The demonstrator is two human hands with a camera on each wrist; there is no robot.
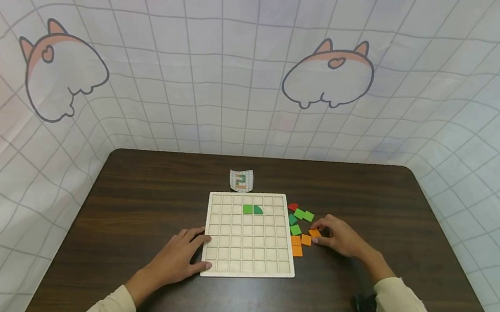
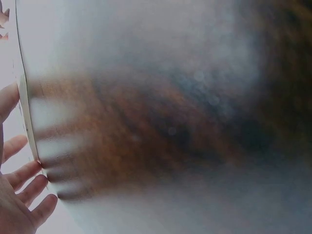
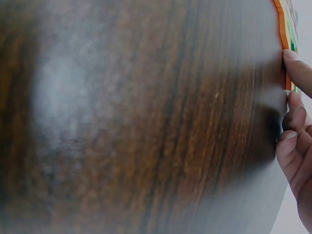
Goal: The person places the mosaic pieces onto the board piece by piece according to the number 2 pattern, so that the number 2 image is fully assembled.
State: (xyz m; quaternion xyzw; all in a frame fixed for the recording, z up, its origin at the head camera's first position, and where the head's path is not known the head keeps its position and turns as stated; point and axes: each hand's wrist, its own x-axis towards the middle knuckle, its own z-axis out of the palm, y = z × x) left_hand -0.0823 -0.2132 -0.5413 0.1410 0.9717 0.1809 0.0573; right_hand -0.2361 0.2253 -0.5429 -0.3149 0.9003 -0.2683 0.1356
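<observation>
Starting at the left: the left hand (image 1: 175, 258) has its fingers spread wide, thumb and index resting on the near part of the board's left edge. Not gripping anything as far as I can see, more like steadying. The board (image 1: 252, 254) lies flat on the tabletop (image 1: 144, 190), a pale grid, with a little card (image 1: 241, 180) just beyond its far edge showing what looks like a 2 in green and orange. On the far part of the grid sit a green square (image 1: 248, 209) and, just right of it, a green quarter-round (image 1: 258, 210). Rest of the grid looks bare.

Off the board's right edge there's a loose cluster: a red piece (image 1: 293, 207) farthest off, then pale green tiles (image 1: 308, 216), a dark green piece (image 1: 292, 220), and nearer, some orange tiles (image 1: 296, 251).

Far right, the right hand (image 1: 340, 237) has its fingers narrow, thumb and index pinching one orange square (image 1: 315, 233) at the right side of the cluster. It's pretty much at tabletop level.

So I'd call this the pick-up step. Next move imo calls for a firm edge pinch and a straight lift, so the neighbouring orange tiles don't get dragged, with the board held steady meanwhile.
</observation>
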